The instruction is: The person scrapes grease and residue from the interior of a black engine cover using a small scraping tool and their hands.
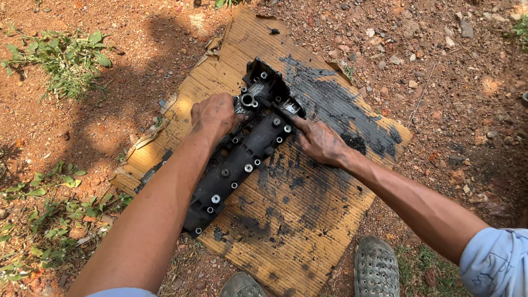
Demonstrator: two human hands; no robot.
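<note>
I had both hands on the long black engine cover (237, 159), which lay slantwise on an oil-stained sheet of cardboard (308, 220) on the dirt. My left hand (215, 115) gripped its upper end near the round opening; my right hand (319, 142) pressed flat against its edge. Best to steady it firmly (greasy metal slips). It looked grimy, dotted with bright bolts.

Long black metal engine cover (242, 159): silver bolt heads. Flat tan corrugated cardboard sheet (308, 220): black grease smears. Ground of reddish-brown gravel soil (456, 82): green weeds (66, 58). Grey perforated rubber clogs (377, 269).
</note>
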